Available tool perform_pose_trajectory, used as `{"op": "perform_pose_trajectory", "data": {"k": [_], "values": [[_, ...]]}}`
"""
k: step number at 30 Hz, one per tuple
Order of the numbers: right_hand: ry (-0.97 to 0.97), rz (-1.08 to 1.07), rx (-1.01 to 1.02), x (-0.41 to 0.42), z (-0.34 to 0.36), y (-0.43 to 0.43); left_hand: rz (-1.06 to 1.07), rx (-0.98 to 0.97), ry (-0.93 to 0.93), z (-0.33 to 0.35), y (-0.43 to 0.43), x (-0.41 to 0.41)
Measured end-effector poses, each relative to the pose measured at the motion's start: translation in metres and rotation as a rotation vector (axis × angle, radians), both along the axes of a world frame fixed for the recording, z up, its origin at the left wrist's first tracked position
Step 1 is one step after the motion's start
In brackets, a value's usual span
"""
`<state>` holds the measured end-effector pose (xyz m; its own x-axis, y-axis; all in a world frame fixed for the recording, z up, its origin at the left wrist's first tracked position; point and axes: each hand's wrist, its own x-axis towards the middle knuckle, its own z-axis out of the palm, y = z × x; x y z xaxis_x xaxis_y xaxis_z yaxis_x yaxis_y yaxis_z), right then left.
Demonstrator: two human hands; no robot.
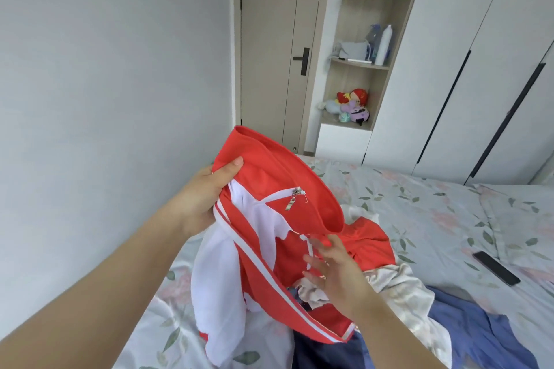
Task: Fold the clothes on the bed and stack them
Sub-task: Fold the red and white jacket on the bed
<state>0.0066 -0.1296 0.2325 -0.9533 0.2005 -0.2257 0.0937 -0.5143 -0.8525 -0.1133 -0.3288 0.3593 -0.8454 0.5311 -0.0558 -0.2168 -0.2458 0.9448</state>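
Red-and-white jacket [278,219] lifted clear of the pile [404,293] (likely to shake it out): left hand [207,192] pinches its edge, right hand [335,272] reaches in, fingers [314,260] spread.

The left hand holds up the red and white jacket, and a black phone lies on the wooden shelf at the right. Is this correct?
Not quite. The left hand does hold up the red and white jacket, but the black phone lies on the bed with its floral sheet, at the right, not on the shelf. The head view shows this.
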Motion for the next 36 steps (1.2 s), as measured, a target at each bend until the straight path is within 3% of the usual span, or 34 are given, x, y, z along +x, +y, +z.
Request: {"op": "perform_pose_trajectory", "data": {"k": [2, 7, 8, 12, 14, 18, 20, 24, 27, 32, 36], "values": [[-0.116, 0.113, 0.482, -0.015, 0.006, -0.018, 0.004, 0.027, -0.05, 0.004, -0.003, 0.003], [-0.003, -0.044, 0.795, -0.043, 0.032, -0.027, -0.047, 0.025, -0.131, 0.01, -0.02, 0.005], [0.019, -0.034, 0.79, -0.043, 0.044, -0.023, -0.034, 0.03, -0.148, 0.01, -0.026, 0.002], [0.157, 0.137, 0.334, -0.036, 0.098, -0.004, 0.064, 0.047, -0.257, 0.004, -0.051, -0.018], [0.112, 0.112, 0.303, -0.04, 0.108, 0.003, 0.038, -0.049, -0.262, -0.005, -0.057, -0.024], [-0.15, -0.014, 0.62, -0.043, 0.082, 0.007, -0.115, -0.496, -0.18, -0.034, -0.062, -0.027], [-0.164, -0.026, 0.727, -0.036, 0.073, 0.012, -0.103, -0.676, -0.091, -0.044, -0.065, -0.027], [0.019, -0.152, 0.702, -0.026, 0.083, 0.016, 0.139, -0.496, 0.048, -0.053, -0.064, -0.028], [0.075, -0.189, 0.795, -0.024, 0.095, 0.003, 0.287, -0.433, 0.169, -0.05, -0.057, -0.023], [0.097, -0.216, 1.084, -0.024, 0.108, -0.025, 0.315, -0.429, 0.29, -0.039, -0.076, -0.024], [0.187, -0.317, 1.154, -0.027, 0.135, -0.063, 0.326, -0.354, 0.428, -0.009, -0.11, -0.035]]}}
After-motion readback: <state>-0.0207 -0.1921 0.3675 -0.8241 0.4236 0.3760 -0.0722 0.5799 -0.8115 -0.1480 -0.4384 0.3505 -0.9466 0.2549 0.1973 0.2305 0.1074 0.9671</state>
